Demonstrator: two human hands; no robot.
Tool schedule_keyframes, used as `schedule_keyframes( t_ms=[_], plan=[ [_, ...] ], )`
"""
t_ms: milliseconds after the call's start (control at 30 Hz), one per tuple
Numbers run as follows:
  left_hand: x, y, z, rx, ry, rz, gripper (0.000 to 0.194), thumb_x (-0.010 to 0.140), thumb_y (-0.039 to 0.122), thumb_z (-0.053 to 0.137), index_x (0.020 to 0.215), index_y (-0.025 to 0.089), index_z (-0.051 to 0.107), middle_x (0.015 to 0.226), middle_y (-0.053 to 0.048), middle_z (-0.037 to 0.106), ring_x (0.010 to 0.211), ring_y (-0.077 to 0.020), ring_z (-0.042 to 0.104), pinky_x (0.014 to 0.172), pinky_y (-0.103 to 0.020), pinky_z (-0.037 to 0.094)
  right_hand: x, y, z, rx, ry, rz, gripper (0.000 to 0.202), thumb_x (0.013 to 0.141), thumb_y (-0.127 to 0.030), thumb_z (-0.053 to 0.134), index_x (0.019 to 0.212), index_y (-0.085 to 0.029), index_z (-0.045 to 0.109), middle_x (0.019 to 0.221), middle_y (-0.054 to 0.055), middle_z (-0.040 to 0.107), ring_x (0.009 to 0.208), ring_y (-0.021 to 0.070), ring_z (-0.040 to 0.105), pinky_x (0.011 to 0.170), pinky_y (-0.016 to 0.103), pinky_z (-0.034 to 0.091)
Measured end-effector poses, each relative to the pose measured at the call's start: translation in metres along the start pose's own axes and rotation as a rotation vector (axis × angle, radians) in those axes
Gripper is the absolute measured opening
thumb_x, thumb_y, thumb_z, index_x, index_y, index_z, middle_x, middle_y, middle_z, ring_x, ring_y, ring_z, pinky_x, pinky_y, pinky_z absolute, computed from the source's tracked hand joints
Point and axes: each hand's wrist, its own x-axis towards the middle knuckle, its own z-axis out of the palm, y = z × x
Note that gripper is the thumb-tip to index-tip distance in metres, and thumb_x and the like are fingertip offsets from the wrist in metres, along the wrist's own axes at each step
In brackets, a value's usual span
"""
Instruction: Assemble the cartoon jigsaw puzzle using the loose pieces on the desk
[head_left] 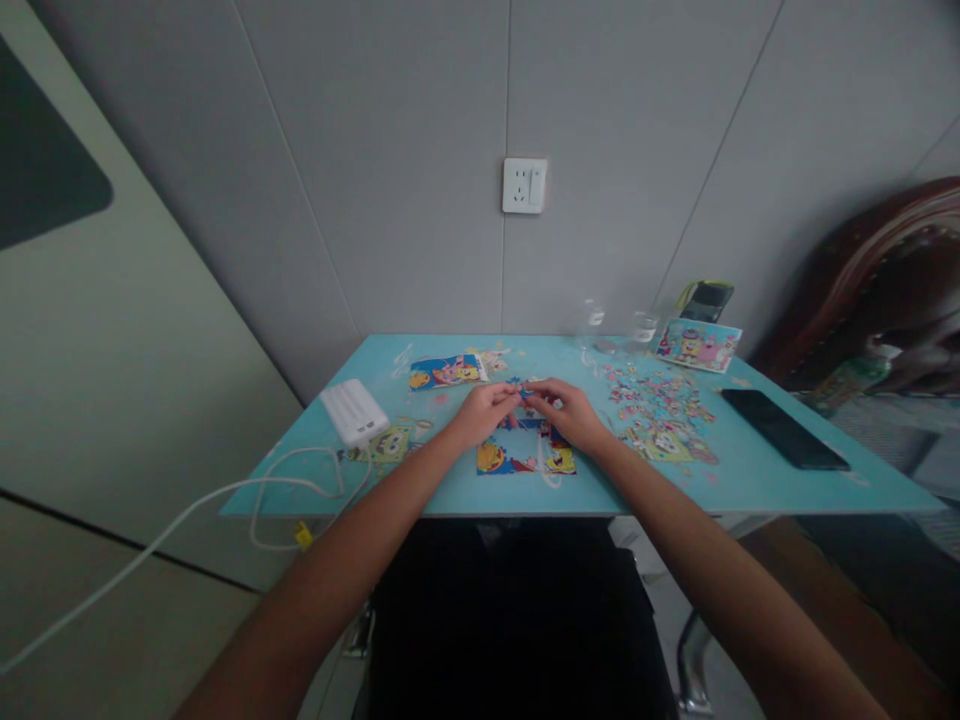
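A partly assembled puzzle (493, 459) with blue and yellow cartoon parts lies near the table's front edge, a light gap showing in its middle. Just above it my left hand (486, 411) and my right hand (568, 408) meet with fingertips close together. Small blue pieces show between the fingers, and both hands appear to pinch them; their exact shape is hidden. A picture sheet (448, 372) in blue, red and yellow lies behind and left of my left hand. Many loose puzzle pieces (660, 395) are spread to the right of my right hand.
At left, a white power bank (354, 411) lies with a white cable (217, 490) hanging past the edge. A black phone (784, 428) rests at right. Clear containers (643, 328) and a propped picture card (699, 344) stand along the back of the light-blue table (435, 497).
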Motion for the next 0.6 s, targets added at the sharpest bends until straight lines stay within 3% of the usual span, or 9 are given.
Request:
schedule_keyframes(
  t_ms=[167, 367, 600],
  plan=[
    [-0.003, 0.006, -0.003, 0.122, 0.007, 0.052, 0.035, 0.099, 0.039, 0.063, 0.125, 0.016, 0.061, 0.124, -0.009, 0.063, 0.105, -0.0233, 0.066, 0.089, -0.044, 0.058, -0.001, 0.0, -0.002, 0.003, -0.002, 0.001, 0.025, 0.095, -0.042, 0.064, 0.1, -0.02, 0.077, 0.098, 0.008, 0.074, 0.086, 0.0202, 0.066, 0.074, 0.032, 0.05],
    [-0.006, 0.012, -0.003, 0.249, 0.025, 0.096, 0.035, 0.099, 0.039, 0.063, 0.125, 0.016, 0.061, 0.124, -0.009, 0.063, 0.105, -0.0235, 0.066, 0.089, -0.043, 0.058, -0.001, 0.0, -0.001, 0.004, -0.03, 0.044, 0.03, 0.095, -0.045, 0.062, 0.103, -0.02, 0.076, 0.098, 0.007, 0.077, 0.084, 0.0202, 0.068, 0.076, 0.033, 0.052],
    [-0.005, 0.005, -0.008, 0.401, 0.067, 0.114, 0.034, 0.099, 0.039, 0.063, 0.125, 0.017, 0.061, 0.124, -0.009, 0.063, 0.105, -0.0223, 0.066, 0.089, -0.043, 0.058, -0.001, -0.006, -0.001, 0.009, -0.021, 0.09, 0.03, 0.092, -0.045, 0.065, 0.103, -0.019, 0.077, 0.097, 0.008, 0.078, 0.082, 0.0203, 0.067, 0.075, 0.033, 0.052]
  ],
)
